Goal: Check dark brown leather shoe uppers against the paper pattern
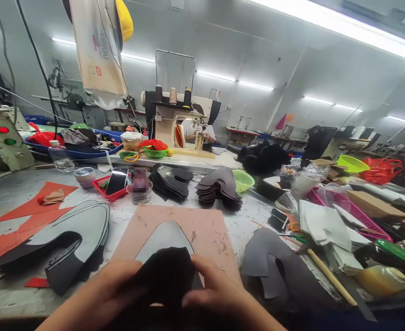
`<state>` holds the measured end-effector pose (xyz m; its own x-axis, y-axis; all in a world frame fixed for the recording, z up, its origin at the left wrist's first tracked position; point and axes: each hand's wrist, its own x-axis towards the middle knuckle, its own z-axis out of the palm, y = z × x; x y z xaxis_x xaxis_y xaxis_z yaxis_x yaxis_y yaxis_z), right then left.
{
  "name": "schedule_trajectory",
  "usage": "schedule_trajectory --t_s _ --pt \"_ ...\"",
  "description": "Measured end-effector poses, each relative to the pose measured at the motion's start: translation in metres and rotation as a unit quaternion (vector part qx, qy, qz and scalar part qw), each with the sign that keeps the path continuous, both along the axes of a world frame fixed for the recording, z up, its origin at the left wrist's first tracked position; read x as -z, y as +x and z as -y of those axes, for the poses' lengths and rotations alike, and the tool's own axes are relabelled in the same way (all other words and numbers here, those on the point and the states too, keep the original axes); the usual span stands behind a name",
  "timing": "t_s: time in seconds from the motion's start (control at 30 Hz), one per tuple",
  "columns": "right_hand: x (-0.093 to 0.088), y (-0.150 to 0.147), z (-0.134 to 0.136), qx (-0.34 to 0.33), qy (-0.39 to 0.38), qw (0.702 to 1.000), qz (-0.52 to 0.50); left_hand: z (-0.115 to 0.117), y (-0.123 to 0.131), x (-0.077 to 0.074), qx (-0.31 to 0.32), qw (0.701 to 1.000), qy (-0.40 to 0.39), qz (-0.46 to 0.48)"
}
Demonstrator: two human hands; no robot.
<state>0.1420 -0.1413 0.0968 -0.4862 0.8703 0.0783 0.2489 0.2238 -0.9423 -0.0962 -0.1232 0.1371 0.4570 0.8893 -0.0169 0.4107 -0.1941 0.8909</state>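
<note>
A black piece [170, 264], its lower part lost in shadow, is at the centre of the clock, low in the view between the two hands and over the near part of a light grey curved piece [168, 233]. The left hand [118, 285], at 9 o'clock, lies against the black piece; its fingertips are hidden, so I cannot tell whether it grips. The right hand [216, 280], at 3 o'clock, has thumb and forefinger apart with the black piece's edge pinched between them.

The grey piece lies on a pinkish board [211, 230], its rounded end toward 12 o'clock. Just beyond the board are a dark stack [171, 181] at 12 and a grey stack [219, 184] at 1, beside a green basket [244, 180].

A fanned pile of grey-and-black pieces [94, 220] sits at 10, another grey pile [266, 253] at 3. A red basket [112, 194] holding a phone [117, 180] stands at 11; an open notebook [321, 223] lies at 2. Farther out at 12, a co-worker [207, 133] sits behind a sewing machine [164, 124].
</note>
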Motion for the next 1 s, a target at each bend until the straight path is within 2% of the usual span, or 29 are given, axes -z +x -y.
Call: schedule_trajectory --t_s 0.1,0.2,0.27,0.33,0.4,0.53,0.67,0.87,1.0 --pt "0.006 -0.015 -0.01 0.088 -0.051 0.993 -0.067 -0.012 0.004 0.01 -0.007 0.999 -0.033 0.017" --pt "0.019 -0.016 -0.023 0.123 -0.086 0.985 -0.09 -0.022 0.005 0.04 -0.061 0.981 -0.149 0.111" --pt "0.033 -0.016 -0.028 0.15 -0.108 0.981 -0.052 -0.024 0.006 0.063 -0.092 0.961 -0.221 0.138" --pt "0.05 -0.017 -0.031 0.173 -0.101 0.98 0.003 -0.024 0.007 0.082 -0.132 0.959 -0.224 0.114" --pt "0.063 -0.019 -0.035 0.172 -0.058 0.983 0.041 -0.026 0.008 0.095 -0.163 0.969 -0.174 0.061" --pt "0.075 -0.022 -0.056 0.165 0.039 0.982 0.08 -0.046 0.01 0.104 -0.155 0.985 -0.071 -0.024" --pt "0.081 -0.024 -0.08 0.161 0.054 0.978 0.124 -0.075 0.01 0.11 -0.143 0.985 -0.019 -0.09" --pt "0.088 -0.027 -0.086 0.157 0.054 0.967 0.193 -0.09 0.005 0.125 -0.105 0.981 -0.006 -0.162" --pt "0.086 -0.028 -0.084 0.154 0.06 0.961 0.219 -0.092 0.004 0.125 -0.093 0.979 -0.016 -0.182"
